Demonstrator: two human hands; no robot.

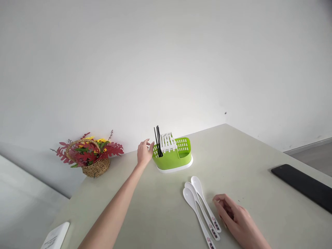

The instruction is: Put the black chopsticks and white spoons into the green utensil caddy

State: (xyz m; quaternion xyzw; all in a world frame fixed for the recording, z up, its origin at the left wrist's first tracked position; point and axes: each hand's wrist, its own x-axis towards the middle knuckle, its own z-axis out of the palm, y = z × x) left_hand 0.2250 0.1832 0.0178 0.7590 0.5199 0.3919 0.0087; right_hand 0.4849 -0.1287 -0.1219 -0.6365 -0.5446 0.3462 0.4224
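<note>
A plain pale wall [166, 62] rises behind my grey-green tabletop [150, 211], with a strip of grey floor [320, 155] at the far right. A black slab [303, 185] lies near the right edge, cut off by the view. At the left, a wicker basket [96, 168] of red leaves [88, 155] and yellow flowers [102, 140] stands against the wall.

The green holder [168, 162] sits mid-tabletop on its white base [176, 169], a white slatted rack [168, 141] across its middle. My left grip [144, 152] is at its left end, thumb and fingers slightly apart; I cannot tell whether they clamp the rim.

My right grip [234, 214] is loosely curled just beside three white spoons [197, 193]; whether its fingertips meet, I cannot tell. A white block [55, 237] at lower left carries dark print, too small to read.

Black chopsticks [159, 143] stand in the holder's left end. Each spoon handle bears a reddish emblem and dark lettering, unreadable.
</note>
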